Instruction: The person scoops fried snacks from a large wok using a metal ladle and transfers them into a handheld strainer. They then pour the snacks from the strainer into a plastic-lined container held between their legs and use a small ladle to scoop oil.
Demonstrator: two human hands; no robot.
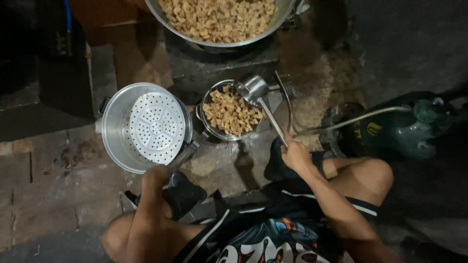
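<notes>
While left hand (155, 176) grips strainer (230, 112), right hand (295, 155) clasps ladle (257, 89).

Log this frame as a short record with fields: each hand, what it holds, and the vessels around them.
left hand: grips the long handle of the strainer pan of fried pieces
right hand: holds the metal ladle by its handle, bowl above the strainer pan
steamer pot: beside the pan, perforated plate tilted inside
large wok: top, full of fried pieces
gas cylinder: green, at right
</notes>
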